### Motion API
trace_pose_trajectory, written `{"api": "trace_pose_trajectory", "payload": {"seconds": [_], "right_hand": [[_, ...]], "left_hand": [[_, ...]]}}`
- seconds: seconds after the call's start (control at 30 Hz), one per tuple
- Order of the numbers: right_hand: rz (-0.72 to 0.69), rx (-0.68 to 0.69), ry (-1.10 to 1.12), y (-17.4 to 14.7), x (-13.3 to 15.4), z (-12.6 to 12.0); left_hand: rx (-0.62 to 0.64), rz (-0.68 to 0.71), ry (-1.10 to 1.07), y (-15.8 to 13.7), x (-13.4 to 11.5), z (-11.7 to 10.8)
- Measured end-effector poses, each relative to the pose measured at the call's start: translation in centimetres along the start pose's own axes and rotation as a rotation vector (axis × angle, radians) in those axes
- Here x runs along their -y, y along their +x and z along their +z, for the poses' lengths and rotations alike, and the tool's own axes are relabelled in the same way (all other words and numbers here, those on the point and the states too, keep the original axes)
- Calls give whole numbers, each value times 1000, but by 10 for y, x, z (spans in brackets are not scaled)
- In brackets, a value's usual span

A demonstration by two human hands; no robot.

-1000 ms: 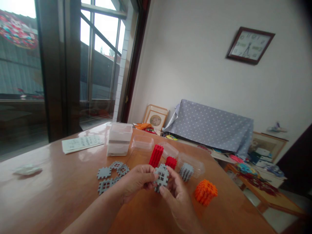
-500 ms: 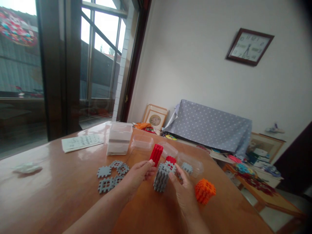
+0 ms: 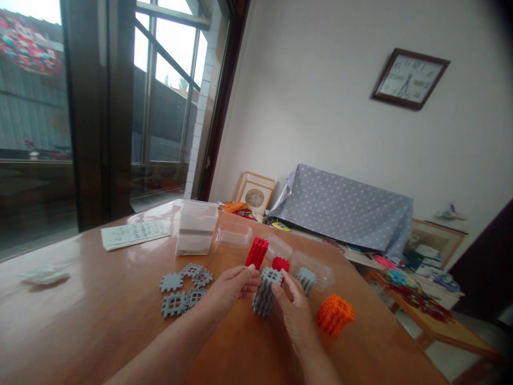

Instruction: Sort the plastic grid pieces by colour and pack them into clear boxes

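Right grip (image 3: 295, 311): you are pinching the top gray piece (image 3: 271, 276) by its right side, with thumb and fingers closing on its edge.
Left grip (image 3: 234, 286): you are keeping it free of any piece, the fingers curling loosely just left of the gray stack (image 3: 263, 300); whether they are touching it, you cannot tell.
Gray stack: it is standing upright on the worktop (image 3: 236, 353) between your hands, the top gray piece sitting at its upper end.
Loose gray pieces (image 3: 171, 282): they are lying in a cluster to the left, some overlapping.
Red stacks: a tall one (image 3: 257, 253) is standing beyond your left fingertips, and a short one (image 3: 281, 263) is showing just behind the gray stack.
Second gray stack (image 3: 306, 279): it is standing to the far right of your right fingers.
Orange stack (image 3: 335, 315): it is standing right of your right hand.
Clear box (image 3: 195, 229): it is resting at the far left, beyond the loose gray pieces.
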State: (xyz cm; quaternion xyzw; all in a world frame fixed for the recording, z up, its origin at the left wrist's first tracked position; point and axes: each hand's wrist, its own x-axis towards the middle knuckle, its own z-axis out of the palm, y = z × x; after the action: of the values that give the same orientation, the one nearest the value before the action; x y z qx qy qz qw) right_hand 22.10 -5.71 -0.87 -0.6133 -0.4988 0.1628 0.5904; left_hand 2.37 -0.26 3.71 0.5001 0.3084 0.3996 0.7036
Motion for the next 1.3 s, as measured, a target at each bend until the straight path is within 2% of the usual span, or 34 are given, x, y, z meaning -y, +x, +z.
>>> {"api": "trace_pose_trajectory", "payload": {"seconds": [0.3, 0.77, 0.87, 0.97, 1.07, 1.17, 1.23, 1.3], "right_hand": [[169, -7, 187, -6, 8, 0], [150, 11, 179, -7, 13, 2], [131, -41, 176, -9, 16, 1], [56, -108, 130, -16, 22, -3], [-26, -100, 77, -29, 30, -6], [-52, 9, 37, -43, 36, -4], [-65, 128, 13, -51, 38, 2], [-94, 241, -6, -57, 37, 9]], "left_hand": [[-1, 24, 38, -1, -2, 1], [16, 21, 56, -1, 1, 2], [9, 47, 67, -1, -2, -1], [-23, 109, 116, 1, -10, -14], [-131, 177, 245, 8, -20, -39], [-352, 264, 554, 16, -28, -69], [-522, 244, 803, 19, -29, -85], [-638, 170, 1057, 22, -26, -96]]}}
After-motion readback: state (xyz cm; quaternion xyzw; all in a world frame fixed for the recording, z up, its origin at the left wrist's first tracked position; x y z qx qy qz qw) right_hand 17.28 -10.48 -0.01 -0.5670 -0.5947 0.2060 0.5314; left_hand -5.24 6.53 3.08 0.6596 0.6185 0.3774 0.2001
